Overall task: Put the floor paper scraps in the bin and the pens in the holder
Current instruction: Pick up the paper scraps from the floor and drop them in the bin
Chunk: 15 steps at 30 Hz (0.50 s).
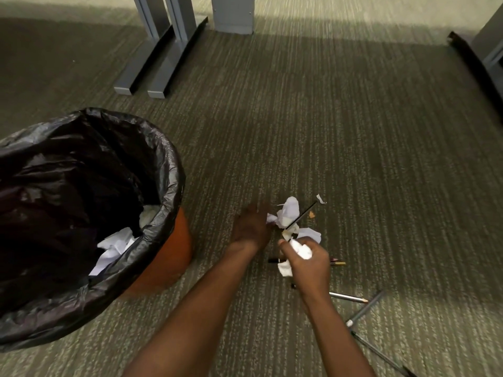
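Observation:
An orange bin (166, 257) lined with a black bag stands on the carpet at the left, with white paper inside. White paper scraps (288, 212) lie in a small heap on the floor, a black pen (302, 214) resting across them. My left hand (251, 227) reaches down at the heap's left edge, blurred, touching a scrap. My right hand (307, 261) is shut on crumpled white paper (300, 250). More pens and pencils lie around it: a black pen (275, 260), a pencil (337, 263) and a grey pencil (348, 297). No holder is in view.
Grey metal desk feet (152, 74) stand at the back left, a grey post (232, 14) behind them. Another desk foot (479, 66) runs along the right edge. Thin grey metal rods (364, 308) lie on the carpet at the lower right.

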### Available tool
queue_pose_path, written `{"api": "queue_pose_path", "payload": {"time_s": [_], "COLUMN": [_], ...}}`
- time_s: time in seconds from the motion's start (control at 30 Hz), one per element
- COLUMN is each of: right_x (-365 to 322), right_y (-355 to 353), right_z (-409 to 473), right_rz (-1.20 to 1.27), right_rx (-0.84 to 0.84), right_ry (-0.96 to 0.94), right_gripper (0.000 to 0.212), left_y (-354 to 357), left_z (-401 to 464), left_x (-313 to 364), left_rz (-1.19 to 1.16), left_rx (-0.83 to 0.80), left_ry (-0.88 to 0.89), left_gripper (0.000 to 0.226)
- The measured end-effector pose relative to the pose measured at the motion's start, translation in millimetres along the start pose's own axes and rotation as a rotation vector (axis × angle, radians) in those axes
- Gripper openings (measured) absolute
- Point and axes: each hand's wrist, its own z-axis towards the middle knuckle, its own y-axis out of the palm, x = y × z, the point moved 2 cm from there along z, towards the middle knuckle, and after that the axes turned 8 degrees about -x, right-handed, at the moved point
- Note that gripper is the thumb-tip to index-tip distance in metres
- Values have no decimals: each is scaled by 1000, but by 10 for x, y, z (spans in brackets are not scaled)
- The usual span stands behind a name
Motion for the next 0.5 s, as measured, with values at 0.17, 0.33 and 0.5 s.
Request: {"api": "queue_pose_path", "payload": {"time_s": [0.17,0.33,0.5], "right_x": [-328,-546,-1127], "right_y": [-70,-7,135], "right_z": [193,204,19], "right_rz": [428,665,861], "right_rx": [-27,-83,-212], "right_ry": [85,204,117], "right_gripper": [7,53,25], "left_y": [84,-92,-766], "left_z": [-311,-664,-1252], "left_x": [-36,153,590], "left_rz": [-246,-549,-908], "left_rx": [101,121,131], "left_ry": [-13,-142,-111], "left_gripper": [31,47,28]}}
